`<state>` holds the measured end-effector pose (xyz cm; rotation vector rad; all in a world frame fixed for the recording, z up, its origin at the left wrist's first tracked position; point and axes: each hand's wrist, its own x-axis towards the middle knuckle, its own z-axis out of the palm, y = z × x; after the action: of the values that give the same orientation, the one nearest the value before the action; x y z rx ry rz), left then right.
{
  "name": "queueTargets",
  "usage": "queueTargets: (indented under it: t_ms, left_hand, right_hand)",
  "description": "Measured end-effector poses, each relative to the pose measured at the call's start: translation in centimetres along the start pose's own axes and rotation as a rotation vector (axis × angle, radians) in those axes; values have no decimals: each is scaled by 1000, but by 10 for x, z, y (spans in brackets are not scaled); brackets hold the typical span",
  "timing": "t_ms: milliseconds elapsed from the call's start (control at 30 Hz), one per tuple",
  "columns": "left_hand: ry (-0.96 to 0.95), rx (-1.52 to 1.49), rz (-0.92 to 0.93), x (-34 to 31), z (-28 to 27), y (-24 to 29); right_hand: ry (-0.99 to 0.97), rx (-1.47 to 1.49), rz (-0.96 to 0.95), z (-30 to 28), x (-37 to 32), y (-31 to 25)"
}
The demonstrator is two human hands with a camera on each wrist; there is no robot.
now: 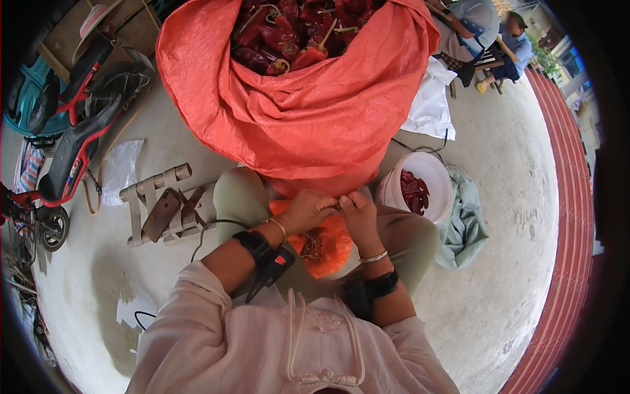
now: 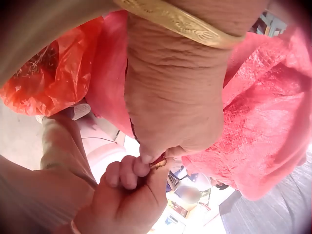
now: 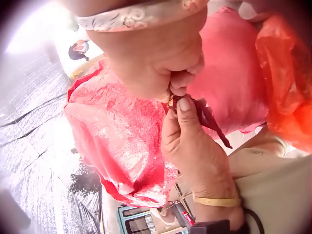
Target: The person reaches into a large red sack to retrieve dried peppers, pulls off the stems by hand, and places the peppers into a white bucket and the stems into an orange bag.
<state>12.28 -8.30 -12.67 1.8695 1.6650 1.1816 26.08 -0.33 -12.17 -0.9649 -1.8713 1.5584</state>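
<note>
Both hands meet in front of the red sack (image 1: pixel 295 125), which is full of dark red dried peppers (image 1: pixel 282 36). In the right wrist view the left hand (image 3: pixel 197 146) pinches a dried pepper (image 3: pixel 212 124) between thumb and finger, its tip pointing down and away. The right hand (image 1: pixel 359 217) pinches at the pepper's stem end, fingertips against those of the left hand (image 1: pixel 305 211). Below the hands, between the legs, lies an orange plastic bag (image 1: pixel 335 246) with stems and scraps in it.
A white bucket (image 1: pixel 443 187) holding some red peppers stands at the right, by a green cloth sack (image 1: pixel 462 230). To the left are a low wooden stool (image 1: pixel 177 172) with a phone (image 1: pixel 162 213) on it, and a scooter (image 1: pixel 72 151). Two people sit at the upper right.
</note>
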Motion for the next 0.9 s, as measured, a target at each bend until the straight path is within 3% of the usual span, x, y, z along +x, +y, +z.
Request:
queueTargets:
  t_ms: [100,200,300,400,500,600,700,800,900]
  left_hand:
    - [-38,87,45,-2,1,-1]
    - [-38,217,145,-2,2,-2]
    - [45,11,75,0,5,-7]
    - [-106,-479,-449,-1,12,-11]
    - [-104,-595,-516,2,7,-4]
    - [-107,-363,-425,6,0,3]
    - [-175,-143,-392,6,3,-5]
    - [-271,-89,-513,4,-10,7]
    - [17,-404,-432,0,3,-13]
  right_hand:
    - [-98,349,329,-6,-1,-4]
    - [-131,688,518,-7,-2,-5]
    - [-146,633,457,-12,-1,5]
    - [155,-106,-301,5,-6,4]
    - [213,-299,-469,3,-9,-10]
    - [224,-58,-158,7,-9,2]
    - [323,647,261,9,2,21]
    - [390,692,273,-40,21,27]
    - [116,362,323,-38,17,16]
